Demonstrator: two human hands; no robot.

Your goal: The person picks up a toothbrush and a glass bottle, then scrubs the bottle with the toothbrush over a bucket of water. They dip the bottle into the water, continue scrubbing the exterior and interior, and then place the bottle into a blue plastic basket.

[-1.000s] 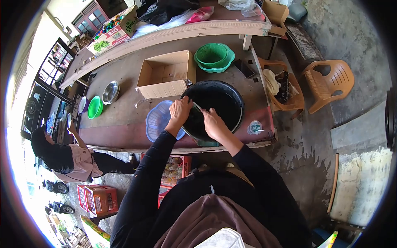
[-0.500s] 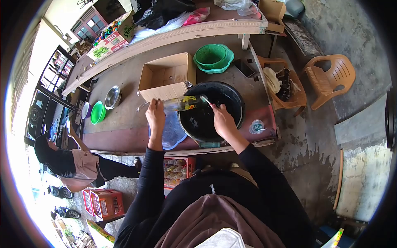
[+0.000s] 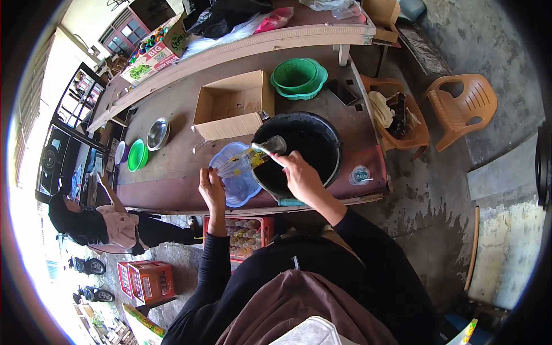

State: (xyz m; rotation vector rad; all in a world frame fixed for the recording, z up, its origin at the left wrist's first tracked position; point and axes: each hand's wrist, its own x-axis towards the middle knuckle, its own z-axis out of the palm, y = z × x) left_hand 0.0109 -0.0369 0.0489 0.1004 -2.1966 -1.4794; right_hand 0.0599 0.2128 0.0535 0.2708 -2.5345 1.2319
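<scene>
A clear glass bottle (image 3: 239,164) with a yellow label is tilted across the blue scalloped basin (image 3: 234,191) and the rim of the black tub (image 3: 329,127). Fingers of my left hand (image 3: 212,190) are closed round the bottle's narrow end. The bottle's wide end is over the tub. My right hand (image 3: 303,179) grips a white brush (image 3: 268,152), which lies against the outside of the bottle near its wide end. Dark water stands in the tub.
Behind lie an open cardboard box (image 3: 230,106), green baskets (image 3: 298,78) and a phone (image 3: 341,92). A metal bowl (image 3: 157,134) and green bowl (image 3: 137,156) are left; a plastic cup (image 3: 360,175) is right. Another person (image 3: 109,224) stands left; a bottle crate (image 3: 244,236) is below.
The bottle has swung so its narrow end is lower and nearer me, over the blue basin. My right hand has moved slightly left and down, and the brush now lies along the bottle's side.
</scene>
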